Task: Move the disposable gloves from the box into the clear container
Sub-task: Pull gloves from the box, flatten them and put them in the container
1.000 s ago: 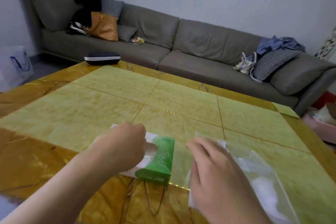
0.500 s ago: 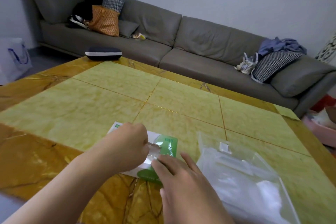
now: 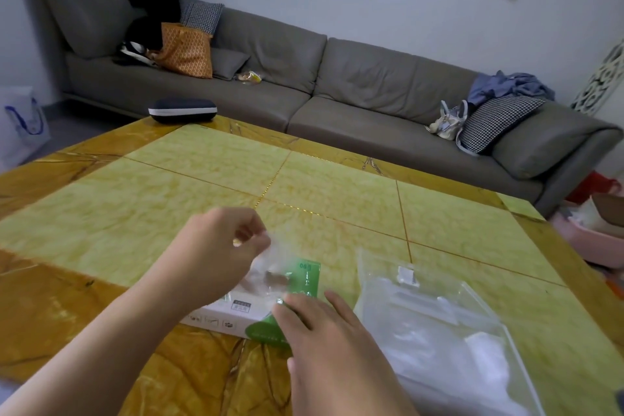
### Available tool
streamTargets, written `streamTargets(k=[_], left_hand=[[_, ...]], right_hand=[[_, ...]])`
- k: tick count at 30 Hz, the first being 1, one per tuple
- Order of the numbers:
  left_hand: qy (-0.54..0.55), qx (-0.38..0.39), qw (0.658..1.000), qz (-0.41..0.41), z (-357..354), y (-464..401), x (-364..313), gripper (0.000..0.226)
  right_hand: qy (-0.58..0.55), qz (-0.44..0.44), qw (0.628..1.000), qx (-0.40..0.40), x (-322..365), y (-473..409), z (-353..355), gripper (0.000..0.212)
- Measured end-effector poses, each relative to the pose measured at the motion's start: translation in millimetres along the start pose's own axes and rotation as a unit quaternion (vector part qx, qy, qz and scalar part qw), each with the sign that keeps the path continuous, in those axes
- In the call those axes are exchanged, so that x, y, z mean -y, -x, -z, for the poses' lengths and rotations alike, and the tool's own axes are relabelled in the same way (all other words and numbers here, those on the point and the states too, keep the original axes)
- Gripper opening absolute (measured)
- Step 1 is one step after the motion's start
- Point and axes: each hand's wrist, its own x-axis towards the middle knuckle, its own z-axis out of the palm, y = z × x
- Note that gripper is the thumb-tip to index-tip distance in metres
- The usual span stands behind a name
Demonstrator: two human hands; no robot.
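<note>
left hand (image 3: 216, 246) raised, grip pinching glove (image 3: 270, 263) | right hand (image 3: 324, 331) flat, pressing box (image 3: 236, 311)

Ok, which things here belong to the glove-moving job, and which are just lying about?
In the job:
- green and white glove box, steadied by the right hand
- clear glove, pinched by the left hand
- clear container

Lying about:
- dark case on the table
- orange bag on the sofa
- checked cushion
</note>
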Motion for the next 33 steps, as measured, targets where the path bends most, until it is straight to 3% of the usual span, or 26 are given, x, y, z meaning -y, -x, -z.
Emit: streamTargets(k=[5, 11, 15, 18, 21, 23, 25, 27, 29, 30, 31, 33], left_hand=[[0.271, -0.033, 0.961, 0.036, 10, 4, -21, 0.022], [0.454, 0.001, 0.886, 0.094, 3, 3, -28, 0.028], [0.519, 0.017, 0.85, 0.089, -1, 4, -35, 0.039], [0.532, 0.029, 0.841, 0.09, -3, 7, -41, 0.04], [0.539, 0.052, 0.834, 0.102, -5, 9, -44, 0.036], [0.539, 0.069, 0.832, 0.114, -7, 10, -47, 0.035], [0.517, 0.092, 0.843, 0.119, -9, 13, -51, 0.034], [0.471, 0.143, 0.863, 0.111, -12, 20, -57, 0.036], [0.436, 0.218, 0.864, 0.127, -18, 28, -61, 0.034], [0.418, 0.255, 0.861, 0.138, -21, 32, -65, 0.03], [0.399, 0.29, 0.857, 0.148, -25, 35, -68, 0.028], [0.343, 0.3, 0.877, 0.153, -31, 36, -72, 0.036]], right_hand=[[-0.026, 0.026, 0.999, 0.004, 4, -1, 11, 0.075], [-0.071, -0.003, 0.997, -0.009, 5, 2, 17, 0.06], [-0.184, -0.055, 0.974, -0.123, 6, 17, 31, 0.049], [-0.307, -0.096, 0.921, -0.218, -10, 27, 48, 0.036], [-0.489, -0.112, 0.828, -0.25, -36, 40, 72, 0.028], [-0.54, -0.111, 0.778, -0.301, -54, 50, 81, 0.023], [-0.541, -0.127, 0.75, -0.357, -65, 53, 81, 0.02], [-0.49, -0.13, 0.78, -0.366, -70, 52, 78, 0.023], [-0.406, -0.109, 0.857, -0.298, -67, 48, 76, 0.059], [-0.37, -0.098, 0.886, -0.261, -64, 47, 74, 0.067], [-0.359, -0.095, 0.898, -0.237, -63, 46, 71, 0.061], [-0.404, -0.117, 0.878, -0.229, -60, 43, 70, 0.022]])
